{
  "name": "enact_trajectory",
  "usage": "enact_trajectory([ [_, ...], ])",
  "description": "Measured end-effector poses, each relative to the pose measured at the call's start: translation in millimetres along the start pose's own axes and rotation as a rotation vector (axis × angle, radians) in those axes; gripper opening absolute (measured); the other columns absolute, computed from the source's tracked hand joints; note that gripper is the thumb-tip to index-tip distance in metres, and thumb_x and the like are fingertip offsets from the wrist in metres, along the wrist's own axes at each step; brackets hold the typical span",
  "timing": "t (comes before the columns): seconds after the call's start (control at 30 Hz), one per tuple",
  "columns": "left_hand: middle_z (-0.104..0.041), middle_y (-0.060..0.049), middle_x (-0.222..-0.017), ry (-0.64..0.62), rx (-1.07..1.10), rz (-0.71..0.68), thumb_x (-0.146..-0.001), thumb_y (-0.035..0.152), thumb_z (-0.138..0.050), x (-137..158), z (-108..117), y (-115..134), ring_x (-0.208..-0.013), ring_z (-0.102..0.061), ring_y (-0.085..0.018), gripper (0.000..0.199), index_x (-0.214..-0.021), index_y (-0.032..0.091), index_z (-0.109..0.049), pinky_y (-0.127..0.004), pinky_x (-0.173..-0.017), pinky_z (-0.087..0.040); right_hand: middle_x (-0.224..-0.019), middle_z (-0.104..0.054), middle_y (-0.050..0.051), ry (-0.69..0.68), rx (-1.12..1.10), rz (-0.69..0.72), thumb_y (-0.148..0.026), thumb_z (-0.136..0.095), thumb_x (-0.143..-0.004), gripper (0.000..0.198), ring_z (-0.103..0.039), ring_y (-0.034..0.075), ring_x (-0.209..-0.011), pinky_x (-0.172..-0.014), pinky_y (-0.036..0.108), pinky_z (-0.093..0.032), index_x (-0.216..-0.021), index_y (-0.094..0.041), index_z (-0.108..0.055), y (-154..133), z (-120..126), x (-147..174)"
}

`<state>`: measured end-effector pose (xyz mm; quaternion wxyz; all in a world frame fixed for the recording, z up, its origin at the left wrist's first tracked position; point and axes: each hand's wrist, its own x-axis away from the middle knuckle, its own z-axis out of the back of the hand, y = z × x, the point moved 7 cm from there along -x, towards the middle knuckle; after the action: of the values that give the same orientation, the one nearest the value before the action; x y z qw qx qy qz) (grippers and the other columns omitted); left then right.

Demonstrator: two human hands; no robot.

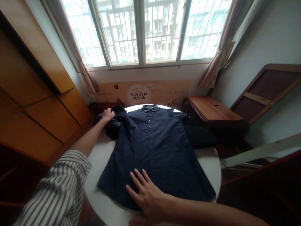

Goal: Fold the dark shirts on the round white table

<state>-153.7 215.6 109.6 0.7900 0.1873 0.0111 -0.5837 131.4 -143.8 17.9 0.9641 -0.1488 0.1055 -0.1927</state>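
A dark navy button-up shirt (pixel 162 147) lies front side up on a round white table (pixel 94 175), its collar at the far edge and its hem toward me. My left hand (pixel 108 115) is closed on the shirt's sleeve at the far left, with the fabric bunched by the fingers. Spread flat near the bottom hem, my right hand (pixel 147 193) rests on the shirt front with its fingers apart. Dark folded cloth (pixel 199 133) sits on the table to the right of the shirt, partly covered by it. More dark cloth (pixel 111 130) lies under my left hand.
A wooden side table (pixel 211 108) stands beyond the table at the right, with a leaning framed panel (pixel 265 94) behind it. Wooden cabinets (pixel 42 119) line the left side. A printed banner (pixel 138 91) hangs below the barred window (pixel 141 34).
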Motion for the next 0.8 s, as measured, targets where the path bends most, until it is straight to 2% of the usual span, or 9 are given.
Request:
enact_trajectory([
  [0.13,-0.049,-0.015,-0.142,-0.019,-0.046,-0.278,-0.075,0.012,-0.058,12,-6,31,-0.13,-0.046,-0.034,0.067,-0.141,0.022,-0.048,-0.045,-0.107,-0.038,-0.138,-0.05,0.033,0.087,0.252,0.069,-0.037,-0.048,-0.097,0.047,-0.045,0.042,-0.133,-0.104,0.054,-0.042,-0.128,-0.003,-0.055,-18,-20,-12],
  [0.2,-0.049,-0.013,-0.141,-0.038,-0.072,-0.344,-0.076,0.012,-0.056,16,-10,44,-0.131,-0.045,-0.034,0.066,-0.14,0.027,-0.049,-0.047,-0.107,-0.038,-0.129,-0.058,0.03,0.103,0.349,0.104,-0.023,-0.049,-0.095,0.028,-0.055,0.038,-0.123,-0.096,0.05,-0.048,-0.113,-0.006,-0.061,-22,-22,-19],
  [0.33,-0.056,-0.018,-0.129,-0.009,-0.044,-0.13,-0.084,0.01,-0.048,9,-10,40,-0.121,-0.054,-0.032,0.048,-0.129,0.02,-0.058,-0.043,-0.1,-0.044,-0.119,-0.064,0.024,0.115,0.383,0.109,-0.021,-0.048,-0.096,0.019,-0.061,0.032,-0.112,-0.086,0.043,-0.052,-0.104,-0.009,-0.06,-28,-12,-22],
  [0.5,-0.061,-0.028,-0.117,0.026,-0.012,0.103,-0.083,0.008,-0.048,-5,0,22,-0.109,-0.062,-0.034,0.049,-0.132,0.001,-0.048,-0.042,-0.089,-0.051,-0.122,-0.063,0.021,0.134,0.413,0.167,-0.027,-0.047,-0.097,0.021,-0.059,0.032,-0.114,-0.086,0.042,-0.05,-0.105,-0.011,-0.059,-39,-17,-9],
  [0.6,-0.056,-0.032,-0.126,0.071,-0.03,0.182,-0.082,0.009,-0.051,-4,11,22,-0.118,-0.056,-0.038,0.053,-0.133,-0.001,-0.044,-0.048,-0.092,-0.049,-0.125,-0.061,0.021,0.17,0.447,0.19,-0.028,-0.045,-0.098,0.022,-0.058,0.033,-0.115,-0.086,0.044,-0.049,-0.106,-0.013,-0.059,-43,-26,-5],
  [0.63,-0.053,-0.031,-0.13,0.12,-0.051,0.154,-0.083,0.009,-0.051,1,16,29,-0.123,-0.051,-0.039,0.053,-0.134,0.001,-0.044,-0.051,-0.094,-0.046,-0.126,-0.062,0.02,0.177,0.44,0.195,-0.028,-0.045,-0.098,0.021,-0.059,0.033,-0.114,-0.086,0.043,-0.049,-0.105,-0.014,-0.059,-44,-27,-6],
  [0.7,-0.051,-0.027,-0.134,0.217,-0.082,-0.014,-0.086,0.011,-0.048,19,20,57,-0.128,-0.046,-0.039,0.048,-0.133,0.007,-0.049,-0.054,-0.099,-0.042,-0.115,-0.067,0.016,0.164,0.358,0.176,-0.034,-0.049,-0.097,0.021,-0.063,0.029,-0.104,-0.08,0.038,-0.05,-0.099,-0.016,-0.06,-39,-19,-11],
  [0.73,-0.053,-0.024,-0.132,0.236,-0.081,-0.142,-0.088,0.012,-0.046,33,16,75,-0.127,-0.046,-0.037,0.044,-0.131,0.01,-0.053,-0.053,-0.1,-0.042,-0.105,-0.069,0.012,0.145,0.285,0.145,-0.038,-0.051,-0.096,0.023,-0.065,0.025,-0.094,-0.076,0.035,-0.05,-0.093,-0.017,-0.06,-31,-11,-15],
  [0.8,-0.058,-0.018,-0.126,0.173,-0.033,-0.41,-0.091,0.015,-0.042,71,-6,111,-0.12,-0.052,-0.032,0.039,-0.126,0.015,-0.059,-0.046,-0.1,-0.043,-0.082,-0.068,0.005,0.129,0.127,0.029,-0.044,-0.052,-0.095,0.029,-0.063,0.018,-0.074,-0.068,0.029,-0.048,-0.082,-0.019,-0.059,2,20,-25],
])
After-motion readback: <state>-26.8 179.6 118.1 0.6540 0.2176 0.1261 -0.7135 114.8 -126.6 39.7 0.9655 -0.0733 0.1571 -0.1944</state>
